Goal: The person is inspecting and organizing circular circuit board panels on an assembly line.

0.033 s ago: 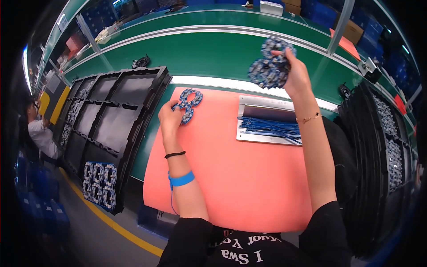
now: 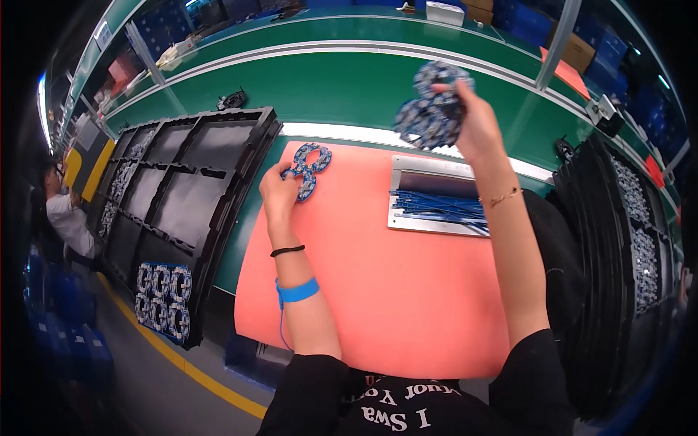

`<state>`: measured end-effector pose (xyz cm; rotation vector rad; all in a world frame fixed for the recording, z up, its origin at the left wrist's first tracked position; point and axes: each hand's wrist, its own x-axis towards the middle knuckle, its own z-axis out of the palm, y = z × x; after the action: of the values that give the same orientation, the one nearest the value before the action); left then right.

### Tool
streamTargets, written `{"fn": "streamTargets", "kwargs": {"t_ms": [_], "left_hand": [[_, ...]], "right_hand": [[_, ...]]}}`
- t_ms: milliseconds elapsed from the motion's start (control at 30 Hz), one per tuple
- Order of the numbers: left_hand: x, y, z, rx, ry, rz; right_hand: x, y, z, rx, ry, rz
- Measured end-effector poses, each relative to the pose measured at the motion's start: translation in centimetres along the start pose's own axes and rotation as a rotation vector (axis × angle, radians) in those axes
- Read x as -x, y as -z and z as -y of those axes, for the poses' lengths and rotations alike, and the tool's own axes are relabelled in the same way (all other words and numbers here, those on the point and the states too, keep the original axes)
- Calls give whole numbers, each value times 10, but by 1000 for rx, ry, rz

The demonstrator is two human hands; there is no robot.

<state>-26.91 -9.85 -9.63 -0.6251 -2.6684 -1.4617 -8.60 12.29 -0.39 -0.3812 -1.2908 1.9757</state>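
Note:
On the pink mat (image 2: 363, 291), toward its far left corner, is a blue figure-eight circuit board (image 2: 321, 157) made of two joined rings. My left hand (image 2: 278, 190) is closed on its left side, fingertips near the waist between the rings. A stack of similar ring-shaped circuit boards (image 2: 429, 123) is up in the air above the far side of the mat. My right hand (image 2: 480, 129) grips this stack from its right edge, with a finger across the upper ring. How many boards the stack holds I cannot tell.
A metal tray (image 2: 407, 222) of thin blue strips lies on the mat's right part, below my right forearm. Black compartment trays (image 2: 231, 171) stand at the left, one compartment filled with ring boards (image 2: 164, 301). More black trays (image 2: 607, 291) are stacked at the right. Another person (image 2: 69, 218) is far left.
My right hand has shifted slightly to the left with the stack of circuit boards. My left hand and its board stay almost where they were.

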Motion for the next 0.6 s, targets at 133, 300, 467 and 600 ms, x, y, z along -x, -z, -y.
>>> {"fn": "streamTargets", "kwargs": {"t_ms": [133,300,467,600], "left_hand": [[-13,1,37,0,38,-98],[-15,-9,26,44,70,-172],[-15,-9,29,17,55,-231],[-22,-14,36,-109,7,-227]], "right_hand": [[26,-63,-60,-10,-314,233],[17,-81,-128,194,-443,222],[8,-81,-141,835,-230,203],[6,-77,-121,1046,-144,347]]}}
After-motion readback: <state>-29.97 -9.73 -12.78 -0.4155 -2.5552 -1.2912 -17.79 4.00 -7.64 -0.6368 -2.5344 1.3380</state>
